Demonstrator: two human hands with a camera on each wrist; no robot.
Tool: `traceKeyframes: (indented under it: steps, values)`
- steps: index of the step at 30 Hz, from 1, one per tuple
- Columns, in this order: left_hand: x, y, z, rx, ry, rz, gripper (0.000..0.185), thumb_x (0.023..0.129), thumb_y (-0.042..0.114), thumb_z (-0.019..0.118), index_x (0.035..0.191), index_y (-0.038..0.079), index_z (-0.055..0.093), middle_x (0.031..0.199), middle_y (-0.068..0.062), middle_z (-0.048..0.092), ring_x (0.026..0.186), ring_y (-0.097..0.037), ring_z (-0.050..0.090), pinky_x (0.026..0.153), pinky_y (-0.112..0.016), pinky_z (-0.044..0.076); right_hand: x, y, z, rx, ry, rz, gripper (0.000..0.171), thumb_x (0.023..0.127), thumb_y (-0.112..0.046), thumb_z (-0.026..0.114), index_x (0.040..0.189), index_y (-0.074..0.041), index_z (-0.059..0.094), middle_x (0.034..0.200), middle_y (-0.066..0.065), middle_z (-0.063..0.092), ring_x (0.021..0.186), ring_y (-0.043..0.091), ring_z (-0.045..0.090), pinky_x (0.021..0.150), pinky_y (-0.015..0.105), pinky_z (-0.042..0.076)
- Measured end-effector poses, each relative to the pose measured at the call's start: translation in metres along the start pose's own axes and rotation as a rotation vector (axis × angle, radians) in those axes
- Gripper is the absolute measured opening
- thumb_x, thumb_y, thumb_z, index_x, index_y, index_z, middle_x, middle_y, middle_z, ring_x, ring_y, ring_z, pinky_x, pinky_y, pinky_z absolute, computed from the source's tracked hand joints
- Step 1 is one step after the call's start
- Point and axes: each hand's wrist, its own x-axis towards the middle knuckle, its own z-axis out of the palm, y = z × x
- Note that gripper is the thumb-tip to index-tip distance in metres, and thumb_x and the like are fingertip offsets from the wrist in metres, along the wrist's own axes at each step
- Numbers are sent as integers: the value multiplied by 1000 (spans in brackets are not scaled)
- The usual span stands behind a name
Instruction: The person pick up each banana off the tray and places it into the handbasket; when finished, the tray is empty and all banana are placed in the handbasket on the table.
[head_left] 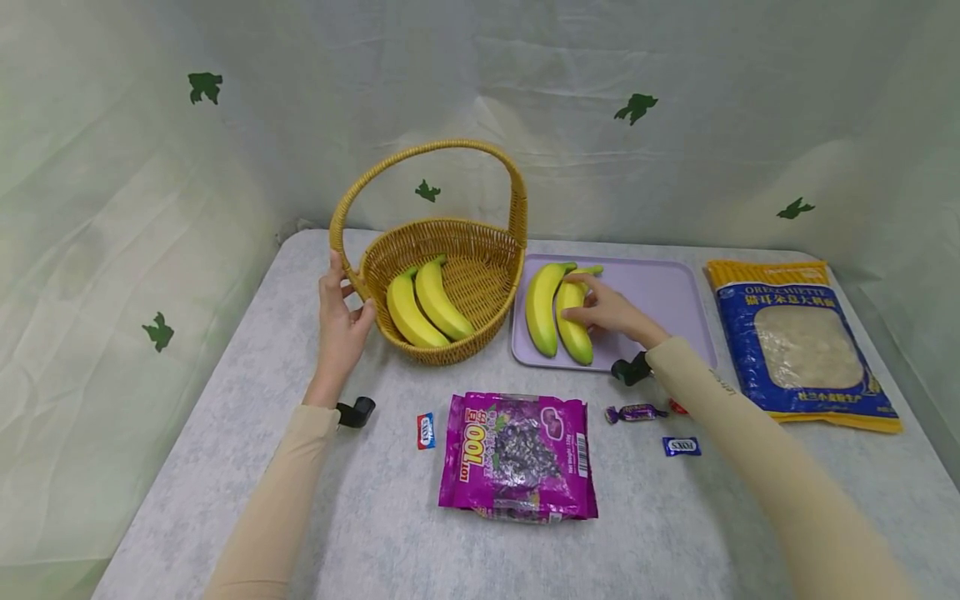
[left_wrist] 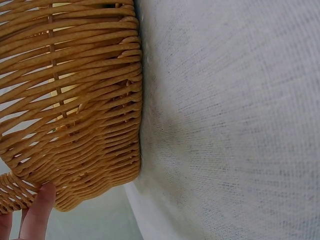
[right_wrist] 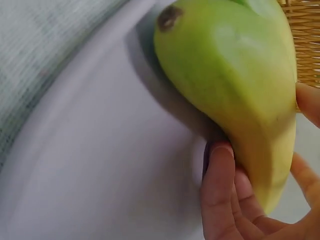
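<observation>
My left hand (head_left: 342,325) holds the side of a wicker basket (head_left: 442,357) where its tall arched handle meets the rim; in the left wrist view a finger (left_wrist: 39,212) presses against the weave. Inside the basket lie two yellow bananas, a left one (head_left: 408,312) and a right one (head_left: 444,307). Over a lilac tray (head_left: 667,308), my right hand (head_left: 611,312) grips a banana (head_left: 575,337) around its middle, thumb on one side and fingers on the other. Close to its left, a second banana (head_left: 543,312) lies on the tray. The right wrist view shows the gripped banana's greenish tip.
A purple candy bag (head_left: 521,458) lies at the front middle. Small wrapped candies surround it: a red-and-blue one (head_left: 426,431), a purple one (head_left: 636,412), a blue one (head_left: 681,447). At the right is a blue-and-yellow pasta bag (head_left: 810,346). White cloth (head_left: 675,183) hangs behind the table.
</observation>
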Motion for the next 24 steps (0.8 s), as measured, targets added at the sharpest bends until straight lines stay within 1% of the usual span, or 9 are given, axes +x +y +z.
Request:
traceKeyframes:
  steps: [3, 7, 11, 14, 16, 19, 24]
  values:
    - [0, 0, 0, 2, 2, -5, 97, 90, -10, 48, 145, 60, 7, 127, -21, 33, 112, -38, 45, 70, -13, 42, -2, -1, -2, 44, 6, -2, 69, 90, -29, 65, 148, -16, 30, 112, 25, 45, 76, 28, 56, 70, 39, 51]
    - [0, -1, 0, 3, 6, -4, 98, 90, -10, 47, 145, 59, 7, 127, -21, 33, 112, -39, 45, 69, -13, 42, -6, -5, -6, 123, 3, -31, 69, 90, -25, 65, 147, -18, 29, 117, 25, 39, 79, 28, 56, 73, 41, 53]
    - [0, -1, 0, 2, 7, -6, 97, 90, -10, 47, 145, 59, 7, 126, -21, 33, 113, -39, 45, 70, -13, 42, -11, -16, -8, 195, -23, -69, 71, 90, -22, 65, 149, -21, 26, 123, 24, 35, 91, 30, 52, 74, 40, 53]
    - [0, 0, 0, 2, 9, -6, 99, 90, -12, 47, 145, 59, 7, 126, -23, 33, 112, -40, 45, 69, -12, 42, -14, -26, -9, 213, -56, -118, 75, 90, -21, 65, 151, -24, 23, 129, 24, 34, 106, 33, 46, 77, 40, 53]
    - [0, 0, 0, 6, 10, -8, 99, 89, -12, 47, 145, 60, 7, 126, -24, 33, 113, -41, 45, 68, -12, 41, -16, -34, -9, 220, -84, -154, 77, 90, -20, 66, 152, -25, 22, 131, 24, 33, 112, 35, 43, 79, 42, 52]
    - [0, -1, 0, 10, 8, -11, 99, 89, -11, 48, 145, 59, 7, 126, -23, 33, 113, -40, 45, 67, -12, 42, -20, -47, -7, 228, -120, -194, 76, 90, -19, 66, 152, -25, 23, 132, 23, 33, 115, 35, 42, 82, 44, 51]
    - [-1, -1, 0, 2, 5, -14, 98, 90, -10, 48, 146, 59, 7, 127, -22, 32, 114, -39, 45, 68, -13, 42, -24, -68, -1, 242, -180, -241, 70, 92, -20, 64, 151, -24, 27, 137, 20, 32, 120, 34, 41, 87, 46, 48]
